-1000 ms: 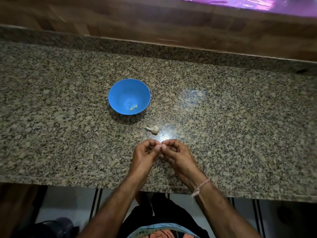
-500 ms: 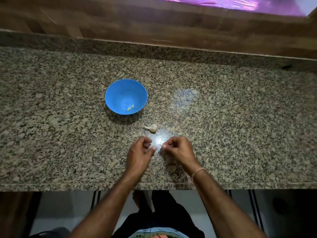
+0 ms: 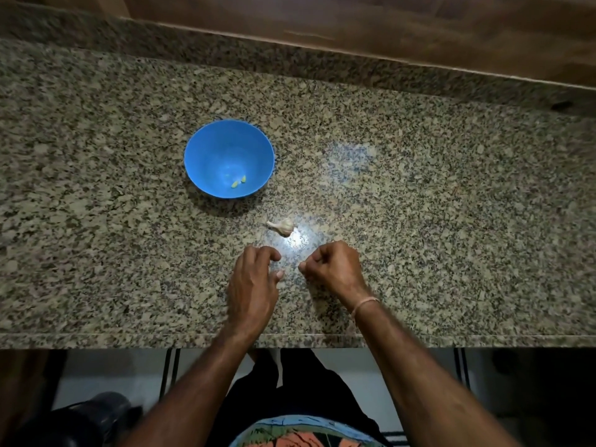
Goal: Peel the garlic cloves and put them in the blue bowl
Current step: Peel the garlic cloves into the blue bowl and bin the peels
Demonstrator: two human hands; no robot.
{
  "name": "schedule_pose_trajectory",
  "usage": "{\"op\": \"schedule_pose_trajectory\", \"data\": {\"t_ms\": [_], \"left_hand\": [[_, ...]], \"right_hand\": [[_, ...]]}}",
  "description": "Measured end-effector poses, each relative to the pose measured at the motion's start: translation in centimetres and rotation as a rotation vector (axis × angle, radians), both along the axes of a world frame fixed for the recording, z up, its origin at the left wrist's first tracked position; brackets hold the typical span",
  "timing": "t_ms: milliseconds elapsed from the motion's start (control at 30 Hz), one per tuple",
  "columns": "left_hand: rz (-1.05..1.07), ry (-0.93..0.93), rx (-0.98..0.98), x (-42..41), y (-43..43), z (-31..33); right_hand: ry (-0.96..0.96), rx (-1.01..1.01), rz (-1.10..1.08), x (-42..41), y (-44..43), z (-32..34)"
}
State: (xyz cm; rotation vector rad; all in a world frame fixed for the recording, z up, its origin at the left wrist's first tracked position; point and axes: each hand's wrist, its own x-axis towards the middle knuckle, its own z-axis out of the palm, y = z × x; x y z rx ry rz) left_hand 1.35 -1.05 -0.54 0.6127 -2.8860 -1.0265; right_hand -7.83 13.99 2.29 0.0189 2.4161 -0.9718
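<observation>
counter (image 3: 419, 221) | garlic (image 3: 283, 226) just beyond fingers (image 3: 270, 253) | left hand (image 3: 253, 285) loose | right hand (image 3: 335, 269) curled, grip unclear

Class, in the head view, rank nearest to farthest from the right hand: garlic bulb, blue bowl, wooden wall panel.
1. Whitish garlic bulb, just ahead-left of the right hand.
2. Blue plastic bowl, farther ahead-left.
3. Brown wooden wall panel, farthest back.

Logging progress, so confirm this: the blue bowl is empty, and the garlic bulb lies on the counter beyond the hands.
Not empty: the head view shows two small yellowish cloves in the blue bowl. The garlic bulb does lie on the counter.
</observation>
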Motion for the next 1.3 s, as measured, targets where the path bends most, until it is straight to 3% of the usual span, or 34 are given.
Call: {"op": "schedule_pose_trajectory", "data": {"t_ms": [267,467,533,633,733,1000,1300], "left_hand": [[0.002,-0.017,-0.03,0.1,0.2,-0.2],[0.028,-0.029,0.06,0.0,0.0,0.0],[0.067,-0.04,0.221,-0.2,-0.2,0.5],[0.116,-0.037,0.511,-0.4,0.2,1.8],[0.167,0.018,0.585,0.0,0.9,3.3],[0.106,0.166,0.465,0.1,1.0,5.6],[0.001,0.211,0.256,0.3,0.6,6.5]], "right_hand": [[0.112,0.036,0.024,0.6,-0.1,-0.9],[0.084,-0.057,-0.029,1.6,-0.3,-0.5],[-0.056,-0.246,-0.158,2.2,-0.1,0.0],[-0.421,-0.644,-0.375,3.1,0.2,1.6],[-0.523,-0.79,-0.434,3.6,0.1,2.5],[-0.539,-0.868,-0.399,3.1,0.3,3.9],[-0.289,-0.733,-0.322,3.6,0.7,4.5]]}}
